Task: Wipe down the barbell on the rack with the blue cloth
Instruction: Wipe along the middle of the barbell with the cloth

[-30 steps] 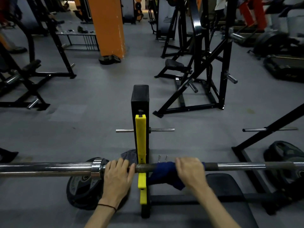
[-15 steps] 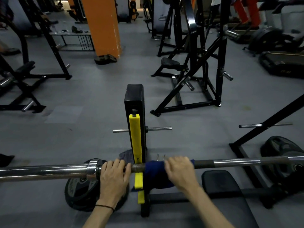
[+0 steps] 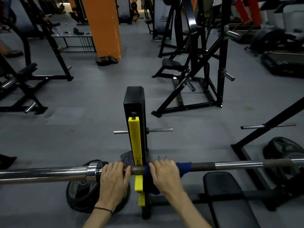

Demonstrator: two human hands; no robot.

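Bar: the barbell (image 3: 238, 165) lies flat across the rack (image 3: 135, 102), running from far left of the hands to far right of them.
Left hand: the left hand (image 3: 113, 176) grips the bar just left of the yellow strip (image 3: 135, 140), fingers curled over the top, thumb tip touching the dark part of the bar.
Right hand: the right hand (image 3: 165, 174) grips the blue cloth (image 3: 184, 167) around the bar, just right of the yellow strip.
Cloth: it is wrapped on the bar under the right hand. One end sticks out to the right of the fingers, and a fold hangs down below the bar by the wrist.
Between the hands: a short dark piece of bar crosses the yellow strip.
Collar: a shiny ring (image 3: 91, 172) on the bar sits just left of the left hand.
Plate: a black weight plate (image 3: 77, 196) lies on the floor (image 3: 82, 129) below the left hand.
Bench: a black pad (image 3: 227, 195) sits below the bar, right of the right arm.
Wrist: a thin black band (image 3: 103, 208) goes round the left wrist.
Holders: I see no bins or boxes near the hands.
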